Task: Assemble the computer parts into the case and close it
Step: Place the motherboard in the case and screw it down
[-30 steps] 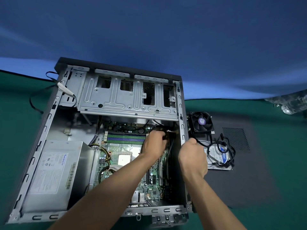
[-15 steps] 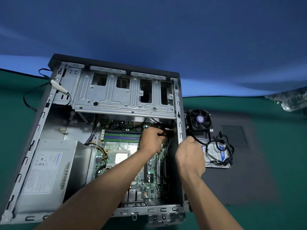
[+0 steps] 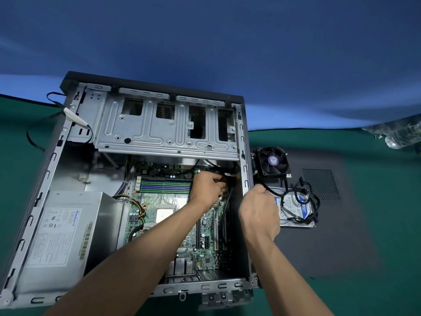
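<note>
L hand (image 3: 208, 187) pinches black cable (image 3: 225, 215) inside PC case (image 3: 247, 179); R hand (image 3: 259, 210) grips another cable (image 3: 271, 190) at case's right wall.

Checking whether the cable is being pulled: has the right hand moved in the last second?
No. The right hand keeps its place beside the case's right rail, below the fan.

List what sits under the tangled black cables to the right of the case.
A hard drive with a blue-and-white label lies under the black cables, on the dark side panel. The cables and the right hand cover part of it.
</note>
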Available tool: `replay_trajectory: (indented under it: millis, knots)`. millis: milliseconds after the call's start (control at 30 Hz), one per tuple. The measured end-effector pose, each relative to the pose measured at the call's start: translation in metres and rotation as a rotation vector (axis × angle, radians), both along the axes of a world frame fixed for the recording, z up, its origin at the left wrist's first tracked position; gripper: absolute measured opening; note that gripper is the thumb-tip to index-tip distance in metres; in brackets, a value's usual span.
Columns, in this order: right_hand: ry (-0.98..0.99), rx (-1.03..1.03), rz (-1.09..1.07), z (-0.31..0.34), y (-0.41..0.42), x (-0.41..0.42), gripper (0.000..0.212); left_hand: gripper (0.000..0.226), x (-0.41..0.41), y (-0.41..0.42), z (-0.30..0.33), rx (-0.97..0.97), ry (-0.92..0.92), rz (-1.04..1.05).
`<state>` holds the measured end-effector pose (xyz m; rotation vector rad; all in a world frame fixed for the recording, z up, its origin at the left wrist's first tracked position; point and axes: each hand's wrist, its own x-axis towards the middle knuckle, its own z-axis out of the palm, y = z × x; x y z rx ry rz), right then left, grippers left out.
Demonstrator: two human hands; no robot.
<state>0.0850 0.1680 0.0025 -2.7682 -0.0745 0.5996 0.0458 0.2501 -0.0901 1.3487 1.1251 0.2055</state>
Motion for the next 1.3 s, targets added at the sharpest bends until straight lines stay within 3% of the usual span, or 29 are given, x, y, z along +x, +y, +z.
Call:
replay_trajectory:
  millis: [633, 1000, 1300]
  knots:
    - [0.022, 0.047, -0.083, 0.003, 0.003, 0.001, 0.048, 0.011, -0.003, -0.001, 0.002, 0.08, -0.027, -0.026]
    - [-0.004, 0.05, -0.07, 0.003, 0.003, 0.0, 0.048, 0.012, 0.001, 0.002, -0.001, 0.354, 0.13, -0.24]
    - [0.004, 0.011, -0.042, 0.001, 0.002, 0.002, 0.047, 0.022, -0.003, 0.012, -0.005, 0.381, 0.131, -0.358]
